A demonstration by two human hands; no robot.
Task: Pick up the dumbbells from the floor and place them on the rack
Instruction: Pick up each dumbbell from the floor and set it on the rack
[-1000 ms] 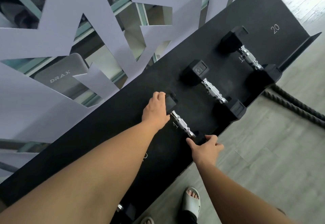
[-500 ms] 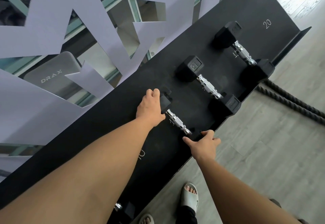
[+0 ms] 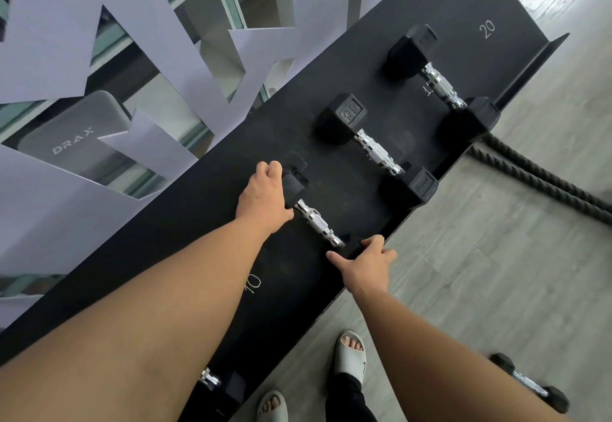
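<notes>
A small black dumbbell (image 3: 318,224) with a chrome handle lies on the black rack shelf (image 3: 185,223). My left hand (image 3: 263,198) is cupped over its far head. My right hand (image 3: 366,264) covers its near head at the shelf's front edge, thumb spread. Two bigger dumbbells rest further right on the shelf, one in the middle (image 3: 377,153) and one near the end (image 3: 442,85). Another dumbbell (image 3: 530,383) lies on the floor at the lower right.
A thick black rope (image 3: 543,176) runs across the grey floor to the right of the rack. My sandalled feet (image 3: 351,352) stand close to the rack's front. A chrome handle (image 3: 210,378) shows on a lower shelf. A cut-out panel wall stands behind the rack.
Both hands have stayed on the small dumbbell's two heads. The view has shifted slightly, bringing the floor dumbbell at lower right into view.
</notes>
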